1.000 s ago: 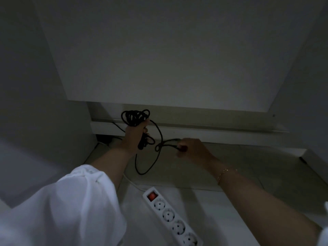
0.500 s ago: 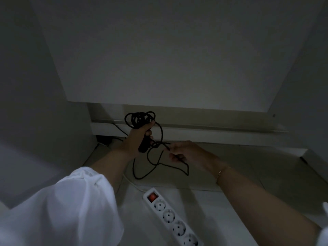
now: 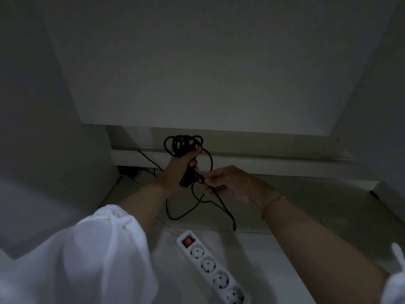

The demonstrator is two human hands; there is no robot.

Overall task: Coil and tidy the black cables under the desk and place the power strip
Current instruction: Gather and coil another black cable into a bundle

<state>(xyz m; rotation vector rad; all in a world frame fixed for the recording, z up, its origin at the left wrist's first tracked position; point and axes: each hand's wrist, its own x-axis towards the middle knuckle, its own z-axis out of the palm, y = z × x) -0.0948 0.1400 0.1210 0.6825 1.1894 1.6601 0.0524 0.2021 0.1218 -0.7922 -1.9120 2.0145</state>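
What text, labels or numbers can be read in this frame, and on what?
No readable text anywhere in the head view.
On the power strip: no print shows on the white housing.
On its red rocker switch: any mark is too blurred to read.
On the black cable: too dark to show any label.

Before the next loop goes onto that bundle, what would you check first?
1. Coil held firmly: ok, the left hand grips it.
2. Loose cable in hand: ok, the right hand pinches it beside the left.
3. Slack free of knots: cannot tell; a small twist shows between the hands, too dark to read.
4. Cable end clear of the strip: ok, they lie apart.
5. Visible strip sockets empty: ok.
6. Cable's other end unplugged: cannot tell; it is hidden.
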